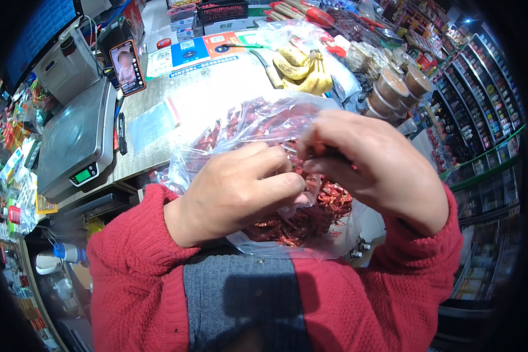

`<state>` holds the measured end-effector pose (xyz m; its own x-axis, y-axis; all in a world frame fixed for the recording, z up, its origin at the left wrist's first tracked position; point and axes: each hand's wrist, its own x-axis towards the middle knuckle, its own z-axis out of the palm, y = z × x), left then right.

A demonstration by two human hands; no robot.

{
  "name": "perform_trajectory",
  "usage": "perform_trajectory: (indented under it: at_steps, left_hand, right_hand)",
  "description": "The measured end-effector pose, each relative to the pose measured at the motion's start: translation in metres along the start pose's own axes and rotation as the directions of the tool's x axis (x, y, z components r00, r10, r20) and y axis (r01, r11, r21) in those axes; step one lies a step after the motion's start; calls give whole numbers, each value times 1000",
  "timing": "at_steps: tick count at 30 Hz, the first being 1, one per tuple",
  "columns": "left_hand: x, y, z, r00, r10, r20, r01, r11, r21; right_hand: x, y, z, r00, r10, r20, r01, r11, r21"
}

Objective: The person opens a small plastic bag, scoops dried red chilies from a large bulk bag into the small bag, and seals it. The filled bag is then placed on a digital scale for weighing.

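Note:
My left hand is shut on a small clear plastic bag, part of which hangs below its fingers. Close beside it, my right hand has its fingers curled towards the thumb, with red bits of dried chili showing between them, slightly blurred. Beneath both hands lies a heap of dried red chilies in a large open clear bag at the counter's near edge. More chilies in clear plastic rest just beyond my hands. A flat zip bag lies on the counter to the left.
A digital scale stands left, with a black marker beside it. A phone stands upright behind. Bananas, a handled blade and payment-code cards lie further back. Stacked tubs and shelves are at right.

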<state>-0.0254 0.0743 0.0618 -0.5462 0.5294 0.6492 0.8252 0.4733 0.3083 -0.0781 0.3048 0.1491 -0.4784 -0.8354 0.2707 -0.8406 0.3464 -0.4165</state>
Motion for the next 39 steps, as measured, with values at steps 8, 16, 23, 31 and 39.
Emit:
perform_trajectory:
  at_steps: [8,16,23,31,39]
  left_hand:
    - [-1,-2,-2,999,13,-32,-14,1000,-16]
    - [-2,-3,-2,999,16,-47,-16,1000,-3]
    - [-2,-1,-3,998,13,-53,-14,1000,-6]
    - [-3,-1,-3,999,7,-54,-8,1000,-7]
    - [-4,-2,-3,999,9,-44,-8,1000,15]
  right_hand:
    - [14,9,-2,980,118,158,-164,932,324]
    - [10,5,-5,973,187,135,-225,896,382]
    - [8,-5,-6,993,110,39,-116,970,215]
    - [7,6,11,985,125,121,-165,892,422]
    - [1,4,5,967,228,114,-248,738,627]
